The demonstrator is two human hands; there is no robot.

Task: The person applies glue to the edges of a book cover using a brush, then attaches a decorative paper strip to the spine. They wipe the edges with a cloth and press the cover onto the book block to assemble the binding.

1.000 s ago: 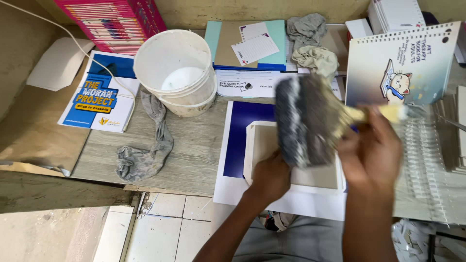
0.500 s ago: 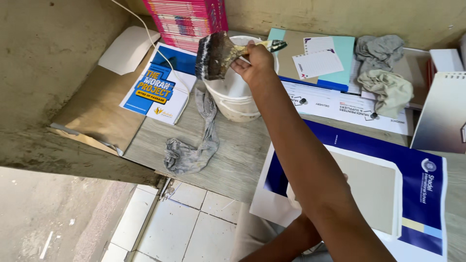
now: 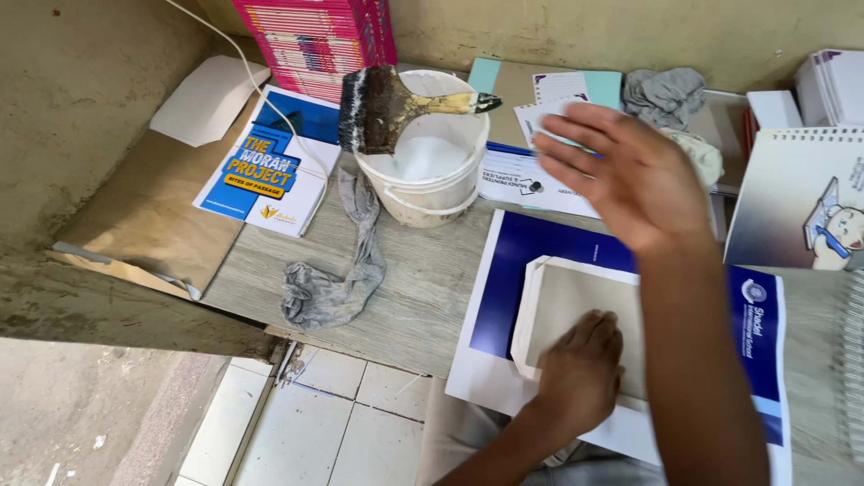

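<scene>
Currently the wide brush (image 3: 387, 106) lies across the rim of the white bucket (image 3: 430, 193), far left of centre on the table (image 3: 423, 288), bristles out over the left edge; neither hand holds it. Judged from this, pasting seems paused or done; the grey board (image 3: 576, 301) sits on the blue-and-white printed sheet (image 3: 540, 252), and pressing or folding looks to be left. Left hand (image 3: 580, 369) lies flat, palm down, on the board's near edge, fingers together, gripping nothing. Right hand (image 3: 630, 175) hangs above the sheet, right of the bucket, fingers spread and empty, slightly blurred. A grey rag (image 3: 333, 283) lies near-left of the bucket.
</scene>
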